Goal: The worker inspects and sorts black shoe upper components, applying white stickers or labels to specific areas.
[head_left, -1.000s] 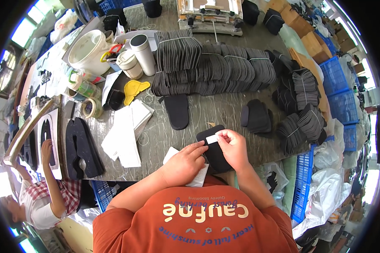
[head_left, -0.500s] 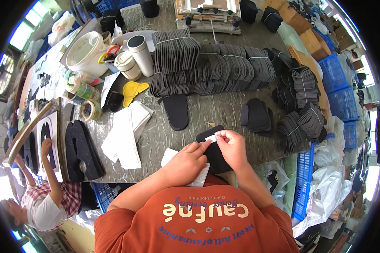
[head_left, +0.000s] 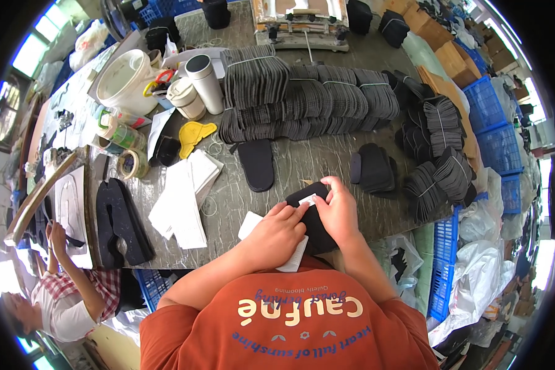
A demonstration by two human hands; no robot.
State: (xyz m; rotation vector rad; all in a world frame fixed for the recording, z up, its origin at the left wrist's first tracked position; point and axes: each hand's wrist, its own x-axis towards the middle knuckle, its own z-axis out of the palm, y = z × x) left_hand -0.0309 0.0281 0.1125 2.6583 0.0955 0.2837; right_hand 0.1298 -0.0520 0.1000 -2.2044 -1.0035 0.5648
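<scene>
A black insole (head_left: 315,229) lies close in front of me at the table's near edge. A small white label (head_left: 308,200) is on its upper part. My right hand (head_left: 339,213) grips the insole's right edge, its thumb pressed at the label. From the other side my left hand (head_left: 277,231) reaches over, fingertips touching the label's lower left. Under that hand's closed fingers is a white paper strip (head_left: 248,224), sticking out on both sides; the middle of it is hidden. Farther off lies a single black insole (head_left: 256,165); a short stack of black insoles (head_left: 376,168) sits to the right.
Long rows of bundled insoles (head_left: 314,102) stand across the table. Left are white papers (head_left: 185,197), a yellow template (head_left: 195,137), tape rolls (head_left: 131,164), cups and a white bucket (head_left: 126,83). Blue crates (head_left: 444,259) stand right. A co-worker (head_left: 74,290) works at far left.
My right hand has gone from pinching the label to gripping the insole's edge, thumb on the label. More of the insole shows. The co-worker's hands have come together, away from the white board.
</scene>
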